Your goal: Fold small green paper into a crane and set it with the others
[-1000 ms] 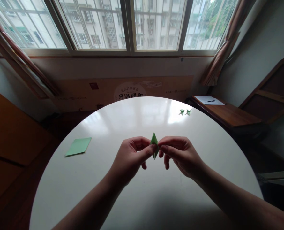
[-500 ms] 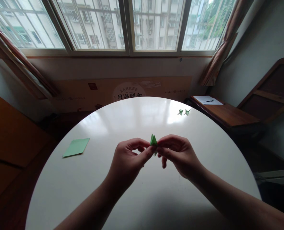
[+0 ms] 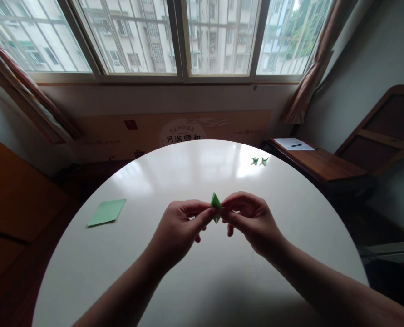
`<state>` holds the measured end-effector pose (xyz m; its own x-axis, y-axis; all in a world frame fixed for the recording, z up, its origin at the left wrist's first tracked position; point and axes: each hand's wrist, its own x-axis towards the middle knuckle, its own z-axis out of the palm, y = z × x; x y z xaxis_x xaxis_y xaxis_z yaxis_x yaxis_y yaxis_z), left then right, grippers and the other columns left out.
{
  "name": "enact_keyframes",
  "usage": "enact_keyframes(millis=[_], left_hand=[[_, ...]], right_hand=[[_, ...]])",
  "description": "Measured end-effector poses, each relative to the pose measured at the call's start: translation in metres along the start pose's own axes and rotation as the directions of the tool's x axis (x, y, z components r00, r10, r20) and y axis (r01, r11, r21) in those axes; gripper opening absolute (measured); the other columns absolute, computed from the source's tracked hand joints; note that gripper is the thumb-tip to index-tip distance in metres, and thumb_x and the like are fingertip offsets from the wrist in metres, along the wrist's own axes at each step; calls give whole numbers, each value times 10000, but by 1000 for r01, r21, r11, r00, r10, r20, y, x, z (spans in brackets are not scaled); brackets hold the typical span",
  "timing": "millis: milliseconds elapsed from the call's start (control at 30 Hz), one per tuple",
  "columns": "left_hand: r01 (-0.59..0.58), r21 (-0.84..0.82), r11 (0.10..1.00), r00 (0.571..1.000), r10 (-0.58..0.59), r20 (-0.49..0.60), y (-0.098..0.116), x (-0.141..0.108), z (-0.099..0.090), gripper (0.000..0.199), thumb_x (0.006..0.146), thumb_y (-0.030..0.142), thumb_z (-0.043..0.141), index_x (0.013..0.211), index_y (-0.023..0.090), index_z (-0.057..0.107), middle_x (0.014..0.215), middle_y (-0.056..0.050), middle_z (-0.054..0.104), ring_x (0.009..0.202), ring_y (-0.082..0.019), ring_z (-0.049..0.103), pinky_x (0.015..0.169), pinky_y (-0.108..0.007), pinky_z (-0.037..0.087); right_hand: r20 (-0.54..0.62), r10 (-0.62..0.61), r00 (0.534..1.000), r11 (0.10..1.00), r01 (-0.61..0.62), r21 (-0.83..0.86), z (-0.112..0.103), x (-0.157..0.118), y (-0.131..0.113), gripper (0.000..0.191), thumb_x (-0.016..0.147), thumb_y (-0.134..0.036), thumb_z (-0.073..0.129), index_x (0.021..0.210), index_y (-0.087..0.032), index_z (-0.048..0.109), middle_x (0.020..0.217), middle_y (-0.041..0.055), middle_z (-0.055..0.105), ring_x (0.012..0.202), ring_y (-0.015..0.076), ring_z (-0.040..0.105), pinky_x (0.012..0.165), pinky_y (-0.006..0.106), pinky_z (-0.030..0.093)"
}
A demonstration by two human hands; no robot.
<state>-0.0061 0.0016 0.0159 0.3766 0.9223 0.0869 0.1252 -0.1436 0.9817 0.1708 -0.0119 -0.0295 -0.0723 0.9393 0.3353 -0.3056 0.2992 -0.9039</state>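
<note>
A small piece of folded green paper [image 3: 215, 200] is held up over the middle of the table, its pointed tip upward and a lower point showing beneath the thumbs. My left hand [image 3: 183, 227] pinches its left side between thumb and fingers. From the other side, my right hand [image 3: 251, 218] pinches its right edge, with the lower fingers curled below. The fingertips of both hands nearly meet and hide the middle of the paper.
A stack of green square paper [image 3: 106, 213] lies on the left of the round white table [image 3: 174, 175]. Two small green origami birds [image 3: 255, 161] stand near the far right edge. Beyond, a wooden side table [image 3: 327, 164] holds a white sheet [image 3: 292, 144] and a pen.
The folded paper has turned slightly: two separate upper points showed before, one broad point shows now. Both hands keep their pinch. The whole view has shifted a little.
</note>
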Motion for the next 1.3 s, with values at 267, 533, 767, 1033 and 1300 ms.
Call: enact_keyframes(millis=[267, 533, 767, 1033, 1300], left_hand=[[-21, 60, 998, 998, 18, 55, 1, 1, -3, 219, 888, 332, 659, 902, 182, 818, 625, -5, 624, 513, -104, 510, 434, -178, 444], [25, 20, 999, 997, -26, 70, -2, 2, -4, 227, 877, 325, 669, 907, 139, 797, 575, 19, 574, 483, -90, 489, 422, -173, 437], [53, 0, 999, 997, -53, 62, -4, 0, -4, 202, 853, 319, 709, 854, 134, 791, 534, 34, 560, 468, -79, 486, 431, -164, 427], [49, 50, 998, 998, -51, 37, -4, 0, -2, 174, 853, 284, 693, 845, 143, 795, 536, 32, 581, 477, -82, 504, 442, -163, 425], [46, 61, 997, 998, -48, 32, -3, -2, 1, 167, 831, 263, 677, 811, 138, 786, 521, 35, 572, 476, -87, 499, 442, -171, 423]], right_hand=[[-12, -20, 1000, 998, 20, -54, 0, 0, -1, 118, 761, -191, 831, 851, -232, 766, 772, 18, 702, 679, 163, 627, 452, 223, 530], [23, -30, 999, 1000, 30, -8, -2, 2, 0, 104, 783, -195, 817, 881, -225, 798, 784, 28, 693, 674, 148, 614, 440, 202, 534], [67, -43, 997, 998, 40, 38, -3, 0, -3, 97, 812, -191, 791, 896, -237, 810, 814, 33, 690, 686, 146, 637, 441, 193, 550], [66, -9, 998, 1000, 7, 29, -3, 1, -1, 110, 817, -176, 789, 914, -227, 795, 791, 33, 721, 696, 155, 655, 446, 190, 557], [60, -32, 998, 999, 30, 45, -4, 0, 5, 156, 802, -129, 795, 921, -228, 785, 811, 28, 737, 690, 151, 666, 447, 190, 575]])
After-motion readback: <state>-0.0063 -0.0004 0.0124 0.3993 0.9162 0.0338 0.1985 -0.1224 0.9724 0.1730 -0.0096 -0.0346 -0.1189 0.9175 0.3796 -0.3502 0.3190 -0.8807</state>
